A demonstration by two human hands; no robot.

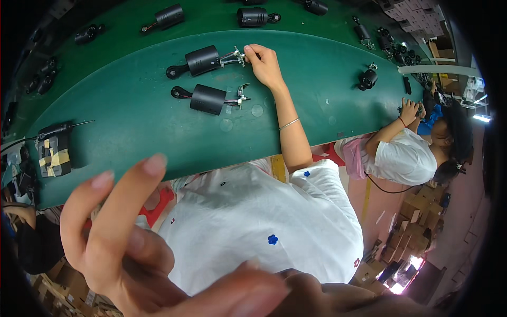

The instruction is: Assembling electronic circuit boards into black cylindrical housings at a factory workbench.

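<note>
My right hand (262, 66) reaches over the green table, its fingers closed at the metal bracket end of a black cylindrical unit (203, 61). That unit lies on its side, with wires running to the bracket and a black looped end piece at its left. Just nearer to me lies a second, similar black unit (207, 99), its bracket to the right; neither hand touches it. Close to the camera at the lower left, my left hand (127, 248) is raised off the table. Its fingers are bent but apart, and nothing shows between them.
A corded screwdriver (55, 129) rests on a black, yellow-taped block (54, 156) at the left. More black units, such as one (252, 17), lie along the far strip. Another stands at the right (368, 79), near a co-worker's hands (409, 111).
</note>
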